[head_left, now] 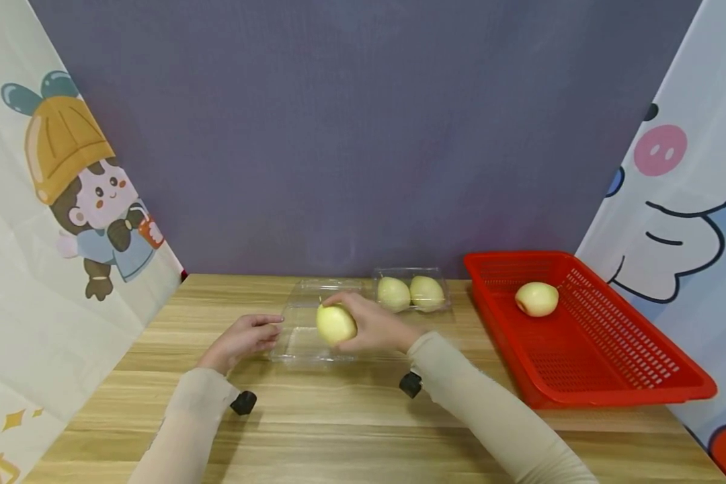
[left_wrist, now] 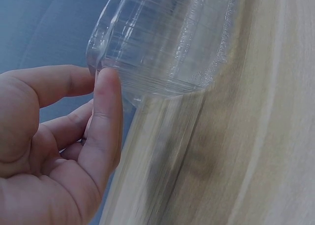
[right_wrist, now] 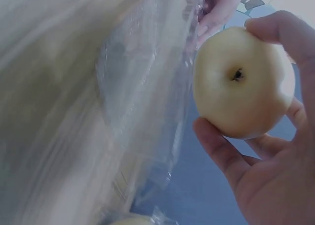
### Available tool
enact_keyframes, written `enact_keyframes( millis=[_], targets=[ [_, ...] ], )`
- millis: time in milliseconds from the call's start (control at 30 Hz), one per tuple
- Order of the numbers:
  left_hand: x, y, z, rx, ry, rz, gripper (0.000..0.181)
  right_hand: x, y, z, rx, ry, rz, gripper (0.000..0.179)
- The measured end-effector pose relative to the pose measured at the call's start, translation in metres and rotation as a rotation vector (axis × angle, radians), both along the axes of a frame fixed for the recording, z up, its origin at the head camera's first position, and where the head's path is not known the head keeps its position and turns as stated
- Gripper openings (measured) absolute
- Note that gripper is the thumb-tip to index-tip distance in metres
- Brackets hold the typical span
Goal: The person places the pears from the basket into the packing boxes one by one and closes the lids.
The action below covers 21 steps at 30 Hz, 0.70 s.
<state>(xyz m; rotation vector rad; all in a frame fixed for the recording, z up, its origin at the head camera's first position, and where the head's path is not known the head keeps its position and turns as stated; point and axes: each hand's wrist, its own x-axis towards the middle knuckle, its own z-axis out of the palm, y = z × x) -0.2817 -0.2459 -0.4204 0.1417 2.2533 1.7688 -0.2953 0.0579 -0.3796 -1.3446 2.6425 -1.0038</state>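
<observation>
Pear [head_left: 335, 326] held in right hand [head_left: 376, 325] leans, stem up-left, while left hand [head_left: 242, 340] pinches a clear container [head_left: 303, 341].

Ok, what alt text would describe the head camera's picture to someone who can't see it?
A right hand holds a yellow fruit above an open clear box, whose edge the left hand grips, on a wooden table. Nearby, two fruits sit in another clear box; a red basket holds one more.
</observation>
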Motion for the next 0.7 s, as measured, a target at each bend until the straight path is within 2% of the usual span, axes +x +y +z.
enact_keyframes(
  millis=[167, 367, 700],
  targets=[
    [-0.001, 0.0, -0.001, -0.003, -0.003, 0.009, 0.047, 0.001, -0.009, -0.008, -0.019, -0.053, -0.01, 0.077],
    [-0.001, 0.0, -0.002, -0.001, 0.0, 0.009, 0.047, 0.001, -0.019, -0.013, -0.005, -0.049, -0.027, 0.077],
    [-0.002, 0.001, -0.001, -0.013, 0.001, 0.02, 0.047, -0.002, -0.035, -0.022, -0.049, -0.092, -0.029, 0.077]
  ],
)
